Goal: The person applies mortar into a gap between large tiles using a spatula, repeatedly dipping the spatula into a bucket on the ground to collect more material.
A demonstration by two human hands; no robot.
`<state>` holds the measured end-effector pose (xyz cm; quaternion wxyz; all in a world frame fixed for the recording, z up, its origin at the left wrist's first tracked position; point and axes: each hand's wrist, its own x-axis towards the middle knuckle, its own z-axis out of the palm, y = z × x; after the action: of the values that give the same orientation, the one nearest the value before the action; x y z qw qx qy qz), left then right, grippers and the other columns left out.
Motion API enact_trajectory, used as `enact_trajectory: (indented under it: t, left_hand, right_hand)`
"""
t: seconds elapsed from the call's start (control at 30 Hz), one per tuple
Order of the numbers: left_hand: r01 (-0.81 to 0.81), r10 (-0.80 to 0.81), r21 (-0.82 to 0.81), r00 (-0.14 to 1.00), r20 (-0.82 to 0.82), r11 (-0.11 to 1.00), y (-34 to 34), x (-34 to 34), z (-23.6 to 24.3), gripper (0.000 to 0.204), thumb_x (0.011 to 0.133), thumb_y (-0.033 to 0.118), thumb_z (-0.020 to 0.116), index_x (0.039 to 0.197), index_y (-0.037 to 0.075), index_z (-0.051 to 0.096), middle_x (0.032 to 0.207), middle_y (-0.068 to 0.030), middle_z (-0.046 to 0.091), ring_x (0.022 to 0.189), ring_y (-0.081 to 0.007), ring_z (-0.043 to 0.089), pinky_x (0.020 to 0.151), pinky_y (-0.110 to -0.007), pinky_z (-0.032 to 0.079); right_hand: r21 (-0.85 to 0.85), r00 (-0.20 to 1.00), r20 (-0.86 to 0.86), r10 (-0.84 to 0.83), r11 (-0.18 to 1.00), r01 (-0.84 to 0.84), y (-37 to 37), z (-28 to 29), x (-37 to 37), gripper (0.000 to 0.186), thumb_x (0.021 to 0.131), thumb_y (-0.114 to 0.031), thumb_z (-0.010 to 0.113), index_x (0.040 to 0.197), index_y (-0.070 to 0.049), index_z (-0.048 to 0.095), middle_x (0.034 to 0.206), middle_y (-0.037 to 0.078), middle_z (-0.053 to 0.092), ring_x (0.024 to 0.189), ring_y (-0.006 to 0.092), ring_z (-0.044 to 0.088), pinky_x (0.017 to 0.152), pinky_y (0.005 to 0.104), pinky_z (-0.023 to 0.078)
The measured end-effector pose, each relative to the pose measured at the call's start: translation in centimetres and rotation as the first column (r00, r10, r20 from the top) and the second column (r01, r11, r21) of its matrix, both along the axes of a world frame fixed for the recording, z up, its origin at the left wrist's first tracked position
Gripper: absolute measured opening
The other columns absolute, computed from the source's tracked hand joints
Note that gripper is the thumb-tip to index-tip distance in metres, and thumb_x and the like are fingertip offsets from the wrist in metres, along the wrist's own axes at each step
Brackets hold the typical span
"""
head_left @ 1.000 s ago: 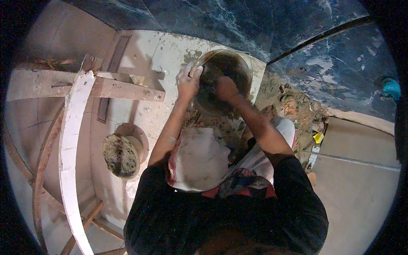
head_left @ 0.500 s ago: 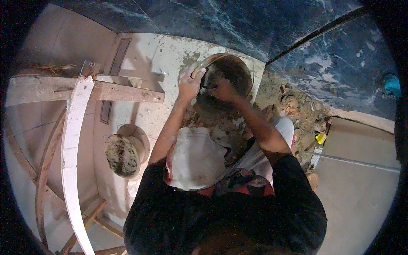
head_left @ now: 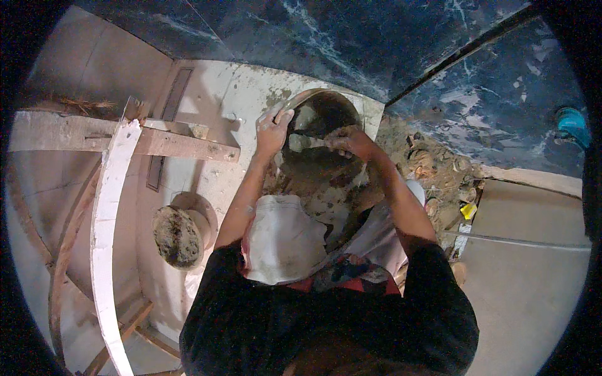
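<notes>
A round, dark basin with dirty, mortar-smeared walls tilts in front of me on a pale, splattered surface. At its left rim, my left hand is closed on the edge, thumb to the inside. My right hand is wrapped round the handle of a putty knife, at the basin's right side. The knife's flat, grey-coated blade points left across the basin's opening. My right fingers hide most of the handle. What lies deep in the basin is too dark to make out.
A second round container with crusted grey mortar stands to my left. Beyond it are a wooden beam and a long white strip. Rubble lies at right, below dark marbled slabs. A turquoise object sits far right.
My right hand has drawn back to the right, and the knife's blade now shows broad and flat. My left hand keeps its hold on the rim. The whole view has shifted slightly.
</notes>
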<state>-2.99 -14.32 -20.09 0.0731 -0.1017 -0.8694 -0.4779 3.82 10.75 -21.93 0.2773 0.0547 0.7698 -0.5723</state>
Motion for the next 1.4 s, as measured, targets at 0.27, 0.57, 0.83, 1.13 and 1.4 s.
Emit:
enact_trajectory:
  t: [0.27, 0.57, 0.83, 1.13, 1.4]
  left_hand:
    - [0.028, -0.024, -0.022, 0.988, 0.152, 0.999, -0.6, -0.9, -1.6, 0.051, 0.094, 0.045, 0.062, 0.122, 0.004, 0.066, 0.116, -0.0202, 0.068, 0.111, -0.0378, 0.061, 0.101, -0.044, 0.043]
    - [0.012, -0.026, 0.092, 0.987, 0.157, 0.996, -0.9, -1.8, -1.5, 0.054, 0.09, 0.043, 0.067, 0.122, -0.001, 0.066, 0.12, -0.0273, 0.065, 0.115, -0.0404, 0.061, 0.1, -0.043, 0.046]
    - [-0.082, 0.079, 0.011, 0.985, 0.156, 0.997, -0.1, -1.0, 0.0, 0.053, 0.089, 0.042, 0.068, 0.118, -0.002, 0.067, 0.113, -0.028, 0.067, 0.108, -0.0407, 0.064, 0.094, -0.043, 0.048]
    - [-0.109, 0.104, 0.019, 0.977, 0.187, 0.994, 0.1, -2.0, -1.1, 0.053, 0.09, 0.044, 0.068, 0.116, -0.002, 0.069, 0.114, -0.0248, 0.068, 0.107, -0.0364, 0.064, 0.097, -0.04, 0.047]
    - [-0.085, 0.067, 0.097, 0.983, 0.174, 0.992, -0.4, -2.5, -2.9, 0.052, 0.09, 0.044, 0.068, 0.116, -0.001, 0.07, 0.115, -0.0221, 0.069, 0.109, -0.0342, 0.064, 0.099, -0.04, 0.046]
  right_hand:
    - [-0.199, 0.953, 0.15, -0.263, 0.936, 0.29, 0.7, 4.2, 5.4, 0.032, 0.088, -0.027, 0.07, 0.114, -0.008, 0.067, 0.09, 0.002, 0.069, 0.072, 0.0104, 0.059, 0.056, 0.0262, 0.043]
    - [0.283, 0.772, -0.636, 0.012, 0.934, 0.219, -2.1, 0.0, 12.3, 0.035, 0.091, -0.018, 0.068, 0.121, -0.003, 0.062, 0.112, 0.013, 0.064, 0.083, 0.0312, 0.063, 0.083, 0.0379, 0.05]
    - [0.636, 0.904, -0.366, 0.22, 0.768, 0.071, -5.2, -0.5, 16.4, 0.04, 0.089, -0.015, 0.063, 0.127, -0.007, 0.053, 0.122, 0.029, 0.051, 0.096, 0.0486, 0.062, 0.08, 0.0543, 0.052]
    - [0.676, 0.938, -0.216, 0.27, 0.735, -0.056, -3.8, 1.5, 18.1, 0.041, 0.084, -0.01, 0.062, 0.125, -0.013, 0.056, 0.124, 0.025, 0.051, 0.094, 0.0476, 0.062, 0.078, 0.0508, 0.055]
    - [0.366, 0.819, -0.574, 0.019, 0.9, 0.236, -1.1, 4.2, 17.6, 0.037, 0.083, -0.008, 0.065, 0.12, -0.002, 0.061, 0.101, 0.017, 0.062, 0.089, 0.0374, 0.063, 0.076, 0.0392, 0.055]
